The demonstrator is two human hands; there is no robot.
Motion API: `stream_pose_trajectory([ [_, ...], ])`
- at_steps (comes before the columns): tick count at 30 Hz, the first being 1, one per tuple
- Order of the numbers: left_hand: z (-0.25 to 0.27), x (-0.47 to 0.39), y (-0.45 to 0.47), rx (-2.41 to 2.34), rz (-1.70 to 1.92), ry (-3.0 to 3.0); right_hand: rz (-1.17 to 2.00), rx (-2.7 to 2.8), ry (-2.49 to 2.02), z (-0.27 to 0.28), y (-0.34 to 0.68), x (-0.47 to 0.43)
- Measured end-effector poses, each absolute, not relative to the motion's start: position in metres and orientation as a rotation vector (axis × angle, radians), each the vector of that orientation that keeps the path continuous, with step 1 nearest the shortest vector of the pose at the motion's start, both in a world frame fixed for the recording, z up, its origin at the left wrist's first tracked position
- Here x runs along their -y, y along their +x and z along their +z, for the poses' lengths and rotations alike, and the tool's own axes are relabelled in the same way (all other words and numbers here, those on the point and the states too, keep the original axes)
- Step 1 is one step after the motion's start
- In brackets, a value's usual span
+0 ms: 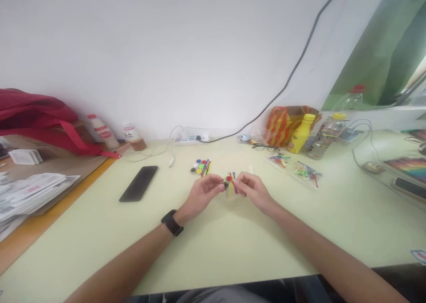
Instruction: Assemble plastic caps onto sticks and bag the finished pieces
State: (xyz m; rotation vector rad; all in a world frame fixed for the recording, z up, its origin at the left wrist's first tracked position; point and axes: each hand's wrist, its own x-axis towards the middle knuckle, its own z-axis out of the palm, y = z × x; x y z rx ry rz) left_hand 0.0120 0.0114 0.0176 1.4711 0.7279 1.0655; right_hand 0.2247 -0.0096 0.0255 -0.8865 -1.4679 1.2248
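Observation:
My left hand (207, 191) is closed in a pinch at the middle of the table, its fingertips at a small dark piece (226, 184). Facing it, my right hand (253, 190) pinches a bunch of small coloured plastic sticks (234, 182), with blue, red and yellow showing. A red round piece (228, 178) sits between the two hands. Whether a clear bag surrounds these pieces is too blurred to tell. Just beyond my left hand lie several coloured round discs (199, 166) and a row of coloured plastic sticks (206, 167).
A black phone (139, 183) lies on the pale table (213, 245) at left. To the right are two clear bags of coloured pieces (306, 173), glasses (266, 147) and a yellow bottle (301, 134). A power strip (188, 139) stands against the wall.

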Motion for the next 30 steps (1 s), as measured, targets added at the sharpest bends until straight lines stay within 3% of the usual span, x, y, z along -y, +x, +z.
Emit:
stream_pose_trajectory([
  [13,0.019,-0.025,0.001,-0.666,1.111,1.009,1.107,1.356,-0.924,0.025,0.229,0.006],
  [30,0.018,-0.024,-0.004,-0.563,1.004,0.909,1.067,1.359,-0.948,0.026,0.230,0.007],
])
